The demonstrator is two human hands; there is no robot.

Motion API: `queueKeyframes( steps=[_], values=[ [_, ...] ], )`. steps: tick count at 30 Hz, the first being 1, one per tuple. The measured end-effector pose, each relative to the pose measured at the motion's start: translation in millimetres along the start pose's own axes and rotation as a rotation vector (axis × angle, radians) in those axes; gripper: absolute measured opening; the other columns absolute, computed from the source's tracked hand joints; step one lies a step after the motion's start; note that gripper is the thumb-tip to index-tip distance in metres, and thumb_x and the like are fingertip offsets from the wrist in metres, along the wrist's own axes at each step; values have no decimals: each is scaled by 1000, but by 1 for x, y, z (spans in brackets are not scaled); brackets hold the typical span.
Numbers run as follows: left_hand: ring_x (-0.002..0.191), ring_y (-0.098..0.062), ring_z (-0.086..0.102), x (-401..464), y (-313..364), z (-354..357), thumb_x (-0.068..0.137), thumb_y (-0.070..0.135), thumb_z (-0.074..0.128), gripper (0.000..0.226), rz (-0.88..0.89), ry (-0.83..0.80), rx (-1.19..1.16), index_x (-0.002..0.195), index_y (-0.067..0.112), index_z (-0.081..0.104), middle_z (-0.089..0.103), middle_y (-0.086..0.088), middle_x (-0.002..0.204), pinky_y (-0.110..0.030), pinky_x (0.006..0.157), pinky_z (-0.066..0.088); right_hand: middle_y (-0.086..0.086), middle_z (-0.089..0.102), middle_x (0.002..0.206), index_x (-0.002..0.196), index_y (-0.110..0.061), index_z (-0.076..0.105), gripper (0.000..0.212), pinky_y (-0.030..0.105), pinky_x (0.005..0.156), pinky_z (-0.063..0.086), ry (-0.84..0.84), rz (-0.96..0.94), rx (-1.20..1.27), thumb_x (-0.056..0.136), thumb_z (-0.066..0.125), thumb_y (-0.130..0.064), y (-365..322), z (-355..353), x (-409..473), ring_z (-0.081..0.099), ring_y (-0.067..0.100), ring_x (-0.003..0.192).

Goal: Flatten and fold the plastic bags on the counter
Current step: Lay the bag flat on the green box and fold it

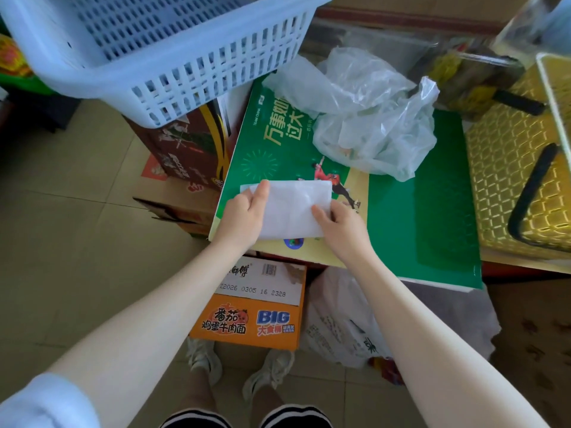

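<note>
Both hands pinch the folded bag [293, 208], left hand [244, 216] at nine o'clock, right hand [341, 230] at four, likely pinning its creases flat on the green box [432, 211].

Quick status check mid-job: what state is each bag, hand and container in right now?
Folded white bag: flattened into a rectangle, lying on the green box, held at both ends.
Loose clear bags: crumpled in a heap, not yet flattened.
Left hand: pinching the bag's left edge.
Right hand: fingers gripping the right edge.
Blue basket: tilted.
Green box: closed, flat.
</note>
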State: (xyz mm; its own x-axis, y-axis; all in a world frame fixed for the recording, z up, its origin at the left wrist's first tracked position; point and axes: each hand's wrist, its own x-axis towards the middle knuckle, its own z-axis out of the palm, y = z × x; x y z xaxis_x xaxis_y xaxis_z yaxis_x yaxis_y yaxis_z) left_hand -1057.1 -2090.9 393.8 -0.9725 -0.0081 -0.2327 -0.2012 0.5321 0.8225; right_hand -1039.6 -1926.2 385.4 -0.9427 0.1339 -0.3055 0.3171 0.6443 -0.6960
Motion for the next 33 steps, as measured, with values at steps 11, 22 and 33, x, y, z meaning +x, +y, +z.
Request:
queueKeyframes(
  steps=[11, 22, 33],
  values=[
    [80, -36, 55, 23, -23, -5, 90, 26, 54, 25, 78, 178, 414, 109, 10, 51, 61, -14, 91, -38, 58, 38, 8, 48, 70, 75, -8, 43, 22, 32, 59, 32, 167, 145, -294, 93, 34, -19, -8, 22, 19, 45, 29, 68],
    [136, -29, 31, 29, -49, -7, 88, 54, 23, 75, 606, -257, 951, 138, 0, 35, 32, -16, 147, -35, 114, 11, 17, 65, 98, 110, -7, 52, 33, 30, 61, 33, 250, 155, -596, 100, 28, -27, -8, 28, 27, 62, 35, 89],
    [141, -14, -14, 39, -54, -26, 72, 77, 4, 100, 636, -356, 959, 147, 10, -3, -12, -3, 154, -29, 111, -12, 12, 45, 143, 135, -6, 46, 57, 37, 111, 16, 144, -415, -729, 95, 27, -41, -19, 66, 16, 39, 26, 134]
  ],
)
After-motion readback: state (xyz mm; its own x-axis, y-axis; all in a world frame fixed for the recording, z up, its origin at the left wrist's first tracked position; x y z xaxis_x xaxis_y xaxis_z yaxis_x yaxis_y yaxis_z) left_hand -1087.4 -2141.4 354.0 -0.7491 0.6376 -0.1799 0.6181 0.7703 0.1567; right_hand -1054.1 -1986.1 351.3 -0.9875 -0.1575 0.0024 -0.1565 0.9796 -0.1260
